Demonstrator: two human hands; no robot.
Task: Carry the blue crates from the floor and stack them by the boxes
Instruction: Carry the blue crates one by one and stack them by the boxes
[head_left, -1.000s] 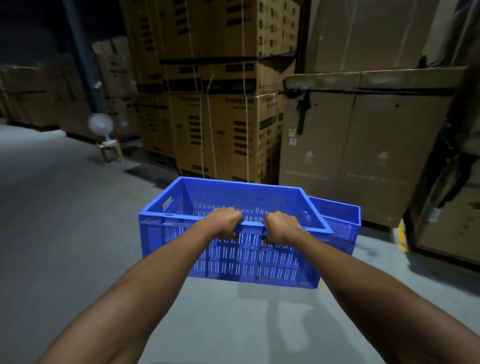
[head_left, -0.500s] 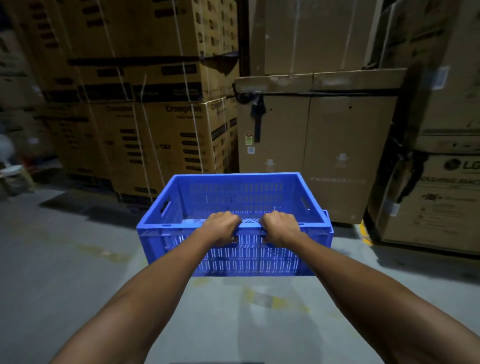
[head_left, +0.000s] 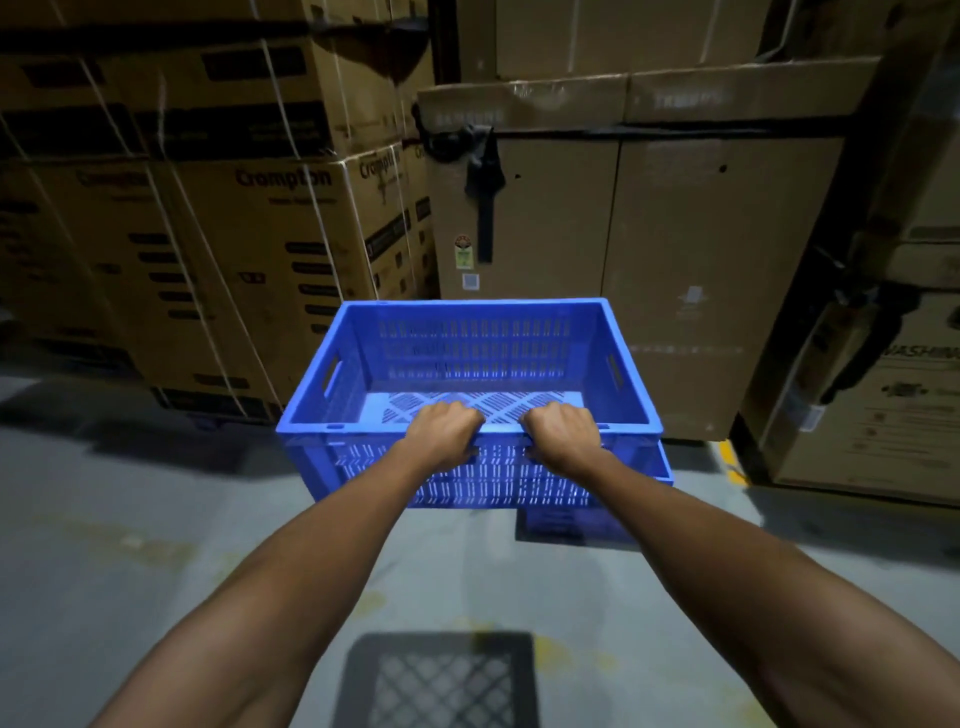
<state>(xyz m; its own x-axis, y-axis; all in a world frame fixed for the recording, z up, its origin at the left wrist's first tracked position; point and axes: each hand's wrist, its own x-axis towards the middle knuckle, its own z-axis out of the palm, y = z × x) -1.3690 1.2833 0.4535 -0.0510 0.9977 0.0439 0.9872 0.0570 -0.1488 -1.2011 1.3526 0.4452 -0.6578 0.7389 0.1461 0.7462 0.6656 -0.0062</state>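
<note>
— Cardboard boxes (head_left: 291, 249) wall the back of this concrete floor (head_left: 104, 519), strapped ones left, plain ones right. What's the count?

— Two blue crates: the carried crate (head_left: 470, 364), empty, in the air in front of the boxes, and a lower crate (head_left: 576, 522) on the floor beneath it, mostly hidden. Two hands: left hand (head_left: 441, 434) and right hand (head_left: 563, 434), both clenched over the near rim, close together.

— Risk?

— With so narrow a grip on one edge, I'd judge the far side could dip or twist. The lower crate sits offset to the right, so a careless drop could land skewed and slide off.
</note>
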